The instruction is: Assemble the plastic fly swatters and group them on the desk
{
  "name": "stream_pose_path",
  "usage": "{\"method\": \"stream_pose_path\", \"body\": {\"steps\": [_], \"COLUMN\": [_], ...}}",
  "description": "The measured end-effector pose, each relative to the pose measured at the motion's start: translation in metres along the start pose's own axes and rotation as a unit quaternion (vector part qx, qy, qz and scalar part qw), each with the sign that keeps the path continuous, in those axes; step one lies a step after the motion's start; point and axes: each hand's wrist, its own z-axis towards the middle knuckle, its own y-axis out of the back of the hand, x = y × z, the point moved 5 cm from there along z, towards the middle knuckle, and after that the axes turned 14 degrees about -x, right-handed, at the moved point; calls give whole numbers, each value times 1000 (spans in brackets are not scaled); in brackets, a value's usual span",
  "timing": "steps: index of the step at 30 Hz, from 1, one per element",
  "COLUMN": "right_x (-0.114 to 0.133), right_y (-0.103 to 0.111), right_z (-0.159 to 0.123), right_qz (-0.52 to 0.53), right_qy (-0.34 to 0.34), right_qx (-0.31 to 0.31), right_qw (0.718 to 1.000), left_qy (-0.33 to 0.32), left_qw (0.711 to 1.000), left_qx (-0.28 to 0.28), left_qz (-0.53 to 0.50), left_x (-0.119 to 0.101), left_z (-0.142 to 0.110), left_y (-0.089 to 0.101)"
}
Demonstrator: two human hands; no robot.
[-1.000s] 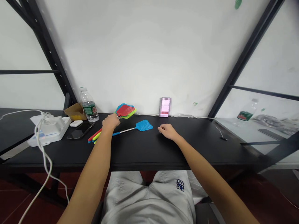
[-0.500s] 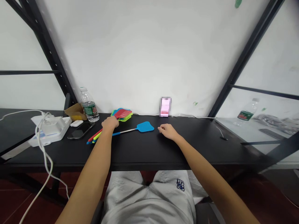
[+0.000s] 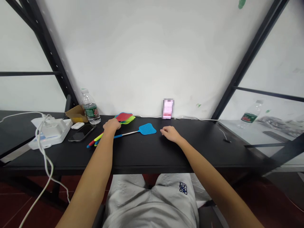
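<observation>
**At ten o'clock on a black counter [image 3: 152, 153], a swatter bundle [image 3: 124, 117] in the left hand [image 3: 112, 125]**

Clamped around its shafts, the left hand has the bundle's coloured heads pointing toward one o'clock, handles toward eight. Just beside it lies a blue swatter [image 3: 147, 129], its head near the counter's middle. The right hand [image 3: 170, 133], at two o'clock, rests with fingers curled together, holding nothing visible.

Along the back runs a white wall [image 3: 152, 57], green-marked in spots; a lit phone [image 3: 168, 108] leans there at one o'clock, its screen blurred. A bottle [image 3: 92, 112] stands at ten, a dark phone [image 3: 82, 133] lies at nine, a black plug [image 3: 227, 141] at three. Dark metal posts [image 3: 51, 53] slant up both sides; below, the floor [image 3: 14, 202] is red.
</observation>
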Motion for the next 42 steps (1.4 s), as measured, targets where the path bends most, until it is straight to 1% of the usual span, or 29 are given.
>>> {"method": "stream_pose_path", "body": {"steps": [3,10,14,17,21,23,25,27,28,30,35,40,41,42], "right_x": [0,-3,-3,-3,-2,-2,-1,-1,-1,-1,-1,-2,-2,-2], "right_y": [0,-2,-2,-2,-1,-1,0,0,0,-1,-1,-1,-1,-1], "right_z": [0,1,0,0,0,0,0,0,0,0,1,0,0,0], "right_qz": [-5,4,5,6,3,2,3,4,4,3,1,4,5,5], "right_qy": [4,2,-1,1,0,-2,-2,-2,-2,-2,0,1,1,2], "right_qx": [-1,-1,-2,-2,-3,-4,-4,-5,-5,-4,-6,-5,-4,-4], "right_qw": [1000,1000,1000,1000,1000,1000,1000,1000,1000,1000,1000,1000,1000,1000], "left_qy": [3,38,50,53,-16,-55,-104,-161,-175,-185,-207,-222,-231,-243], "left_qw": [1000,999,999,998,994,990,986,980,978,975,970,963,963,963], "left_qx": [-3,5,1,-19,-104,-125,-119,-97,-94,-102,-97,-135,-128,-109], "left_qz": [0,10,19,37,38,46,52,60,64,69,77,68,61,53], "left_x": [2,4,0,-6,-26,-37,-48,-59,-62,-67,-72,-74,-75,-76], "left_z": [2,2,-2,-10,-25,-35,-45,-55,-58,-64,-71,-73,-73,-73], "left_y": [-1,-1,3,7,13,15,15,14,14,15,13,19,19,18]}}
